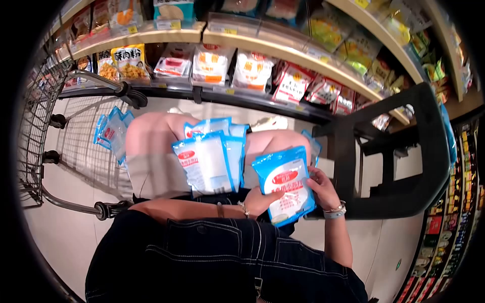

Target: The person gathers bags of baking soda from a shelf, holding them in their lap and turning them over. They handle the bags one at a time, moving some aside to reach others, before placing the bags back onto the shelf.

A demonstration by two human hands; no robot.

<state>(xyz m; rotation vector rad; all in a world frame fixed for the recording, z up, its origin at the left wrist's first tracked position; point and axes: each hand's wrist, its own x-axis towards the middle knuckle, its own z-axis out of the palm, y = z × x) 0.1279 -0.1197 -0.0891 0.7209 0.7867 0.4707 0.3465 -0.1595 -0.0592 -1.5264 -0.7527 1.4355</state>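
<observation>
A blue and white bag of baking soda [286,174] is held up above my right thigh, its printed front facing me. My left hand [259,202] grips it at the lower left, thumb across the front. At the right edge, my right hand [323,189] is closed on the same bag, fingers bent against its side. Several more baking soda bags [208,159] lie overlapping in my lap between my knees. Others of the same blue packaging [112,132] are on the floor beside my left knee, and one [314,146] shows partly behind my right knee.
A metal shopping cart [38,118] with wheels stands at the left. Close on my right is a black plastic frame [374,151]. Ahead, a low shelf [161,87] holds bagged powders, with a second shelf [262,41] above it. More stocked racks [449,222] line the far right.
</observation>
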